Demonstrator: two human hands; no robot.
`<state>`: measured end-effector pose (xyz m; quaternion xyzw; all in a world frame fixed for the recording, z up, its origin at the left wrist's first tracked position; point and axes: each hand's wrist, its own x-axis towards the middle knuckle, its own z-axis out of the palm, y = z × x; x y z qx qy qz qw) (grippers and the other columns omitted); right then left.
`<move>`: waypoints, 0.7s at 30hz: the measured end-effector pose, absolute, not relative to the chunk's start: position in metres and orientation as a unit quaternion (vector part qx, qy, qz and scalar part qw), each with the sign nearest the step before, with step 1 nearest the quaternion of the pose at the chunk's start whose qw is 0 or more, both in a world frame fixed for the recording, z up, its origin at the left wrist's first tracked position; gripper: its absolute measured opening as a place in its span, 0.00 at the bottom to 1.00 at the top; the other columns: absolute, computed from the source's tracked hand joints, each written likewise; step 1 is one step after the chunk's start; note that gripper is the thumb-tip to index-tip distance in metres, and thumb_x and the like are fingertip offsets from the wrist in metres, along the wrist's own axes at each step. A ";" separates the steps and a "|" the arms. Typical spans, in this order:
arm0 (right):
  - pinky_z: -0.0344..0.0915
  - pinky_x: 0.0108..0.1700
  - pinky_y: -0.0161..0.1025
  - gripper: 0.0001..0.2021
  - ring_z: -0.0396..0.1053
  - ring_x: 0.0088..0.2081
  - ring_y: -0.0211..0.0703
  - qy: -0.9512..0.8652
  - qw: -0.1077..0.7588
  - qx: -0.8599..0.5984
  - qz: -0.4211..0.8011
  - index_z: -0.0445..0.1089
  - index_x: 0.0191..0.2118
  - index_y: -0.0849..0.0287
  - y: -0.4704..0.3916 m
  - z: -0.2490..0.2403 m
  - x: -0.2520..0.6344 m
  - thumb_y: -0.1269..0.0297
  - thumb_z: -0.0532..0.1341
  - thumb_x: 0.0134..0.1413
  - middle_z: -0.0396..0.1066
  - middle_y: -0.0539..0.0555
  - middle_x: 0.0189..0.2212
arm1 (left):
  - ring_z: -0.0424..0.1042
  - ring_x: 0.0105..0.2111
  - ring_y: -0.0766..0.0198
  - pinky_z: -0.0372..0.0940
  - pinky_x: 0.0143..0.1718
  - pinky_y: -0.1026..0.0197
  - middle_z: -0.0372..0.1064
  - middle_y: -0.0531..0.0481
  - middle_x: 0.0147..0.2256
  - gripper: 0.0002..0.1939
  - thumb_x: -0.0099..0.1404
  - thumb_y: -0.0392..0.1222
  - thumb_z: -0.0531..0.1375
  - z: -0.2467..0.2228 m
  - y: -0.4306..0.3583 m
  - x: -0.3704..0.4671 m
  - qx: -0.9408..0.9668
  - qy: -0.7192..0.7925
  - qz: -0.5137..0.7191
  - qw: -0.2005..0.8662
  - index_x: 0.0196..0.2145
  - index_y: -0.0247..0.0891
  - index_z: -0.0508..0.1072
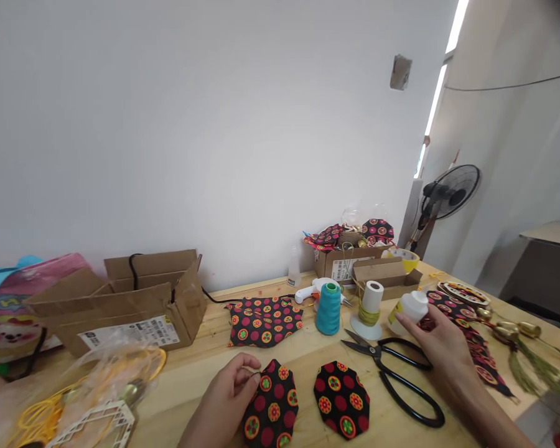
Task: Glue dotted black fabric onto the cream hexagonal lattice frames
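My left hand [233, 395] pinches the left edge of a black octagonal fabric piece [274, 407] with red and green flower patterns, near the bottom of the view. A second, similar octagon [341, 399] lies flat on the table to its right. At the right, my right hand [441, 345] is closed round a white bottle [409, 311] with a yellow label, which is tilted. Black-handled scissors [378, 358] lie partly open between the second octagon and my right hand. Behind the octagons is a larger patterned cloth [265, 320].
A teal thread cone [328, 309], a white spool [370, 305] and a glue gun [315, 289] stand or lie mid-table. Cardboard boxes [186, 305] sit at the left and back. Yellow cords [42, 410] lie front left; brass bells with tassels [506, 333] lie right.
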<state>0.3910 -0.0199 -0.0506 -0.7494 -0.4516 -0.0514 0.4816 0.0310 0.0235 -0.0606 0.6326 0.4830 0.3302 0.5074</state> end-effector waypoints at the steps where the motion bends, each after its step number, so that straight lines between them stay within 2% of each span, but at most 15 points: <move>1: 0.61 0.26 0.39 0.20 0.67 0.24 0.46 -0.455 0.483 -0.747 -0.049 0.68 0.32 0.59 -0.021 -0.050 0.390 0.47 0.60 0.38 0.71 0.53 0.25 | 0.64 0.24 0.64 0.55 0.26 0.63 0.66 0.56 0.21 0.07 0.55 0.44 0.55 -0.060 0.023 0.031 0.634 0.481 0.328 0.508 0.30 0.39 0.63; 4: 0.62 0.29 0.40 0.22 0.66 0.26 0.47 -0.449 0.500 -0.738 -0.060 0.67 0.36 0.60 -0.023 -0.047 0.387 0.47 0.59 0.39 0.71 0.55 0.28 | 0.68 0.27 0.61 0.59 0.28 0.62 0.69 0.53 0.24 0.09 0.54 0.47 0.55 -0.055 0.024 0.028 0.646 0.489 0.323 0.489 0.29 0.40 0.64; 7: 0.63 0.33 0.43 0.23 0.67 0.31 0.49 -0.435 0.531 -0.723 -0.081 0.67 0.37 0.62 -0.029 -0.044 0.381 0.47 0.59 0.39 0.70 0.57 0.32 | 0.69 0.33 0.54 0.61 0.35 0.55 0.71 0.48 0.31 0.13 0.50 0.52 0.57 -0.047 0.021 0.026 0.690 0.552 0.329 0.333 0.30 0.41 0.68; 9: 0.63 0.36 0.44 0.23 0.67 0.33 0.50 -0.431 0.551 -0.708 -0.094 0.66 0.38 0.62 -0.033 -0.040 0.376 0.48 0.59 0.40 0.69 0.58 0.33 | 0.67 0.41 0.50 0.58 0.43 0.49 0.70 0.43 0.38 0.16 0.49 0.53 0.59 -0.039 0.016 0.031 0.736 0.551 0.329 0.216 0.32 0.42 0.70; 10: 0.63 0.37 0.45 0.22 0.67 0.34 0.50 -0.432 0.560 -0.700 -0.100 0.66 0.38 0.62 -0.036 -0.038 0.372 0.48 0.59 0.40 0.69 0.58 0.34 | 0.64 0.46 0.48 0.55 0.47 0.47 0.69 0.41 0.43 0.16 0.48 0.53 0.59 -0.035 0.012 0.036 0.764 0.526 0.322 0.190 0.32 0.41 0.71; 12: 0.63 0.39 0.45 0.22 0.67 0.35 0.50 -0.437 0.576 -0.682 -0.107 0.65 0.38 0.61 -0.039 -0.034 0.364 0.49 0.60 0.40 0.69 0.57 0.34 | 0.57 0.52 0.46 0.51 0.51 0.45 0.63 0.38 0.50 0.19 0.49 0.53 0.58 -0.028 0.003 0.054 0.815 0.464 0.272 0.215 0.35 0.40 0.73; 13: 0.63 0.38 0.44 0.21 0.67 0.35 0.50 -0.443 0.582 -0.674 -0.106 0.65 0.37 0.61 -0.041 -0.032 0.359 0.50 0.60 0.40 0.69 0.57 0.33 | 0.54 0.54 0.44 0.50 0.52 0.44 0.59 0.36 0.54 0.24 0.47 0.54 0.60 -0.025 -0.002 0.065 0.830 0.437 0.239 0.250 0.40 0.40 0.72; 15: 0.64 0.37 0.43 0.19 0.68 0.33 0.49 -0.459 0.590 -0.658 -0.097 0.65 0.36 0.60 -0.044 -0.028 0.348 0.51 0.60 0.41 0.70 0.56 0.32 | 0.47 0.57 0.41 0.48 0.53 0.41 0.49 0.34 0.58 0.36 0.43 0.55 0.62 -0.020 -0.010 0.089 0.846 0.398 0.160 0.316 0.49 0.37 0.66; 17: 0.65 0.36 0.41 0.17 0.68 0.33 0.48 -0.479 0.595 -0.640 -0.085 0.65 0.36 0.59 -0.049 -0.026 0.337 0.52 0.60 0.43 0.70 0.55 0.32 | 0.40 0.59 0.40 0.42 0.55 0.41 0.43 0.32 0.59 0.45 0.41 0.53 0.64 -0.018 -0.016 0.112 0.860 0.365 0.118 0.336 0.55 0.33 0.58; 19: 0.66 0.36 0.41 0.15 0.69 0.34 0.48 -0.501 0.598 -0.621 -0.080 0.64 0.37 0.58 -0.057 -0.025 0.328 0.53 0.59 0.45 0.71 0.55 0.32 | 0.39 0.59 0.41 0.41 0.55 0.41 0.43 0.30 0.59 0.44 0.43 0.49 0.62 -0.019 -0.018 0.128 0.866 0.351 0.105 0.339 0.56 0.30 0.54; 21: 0.66 0.37 0.42 0.14 0.69 0.35 0.50 -0.520 0.597 -0.606 -0.075 0.64 0.38 0.57 -0.067 -0.028 0.325 0.54 0.57 0.47 0.71 0.55 0.34 | 0.45 0.57 0.40 0.43 0.55 0.42 0.48 0.29 0.58 0.41 0.45 0.45 0.61 -0.019 -0.019 0.135 0.865 0.356 0.107 0.337 0.55 0.28 0.56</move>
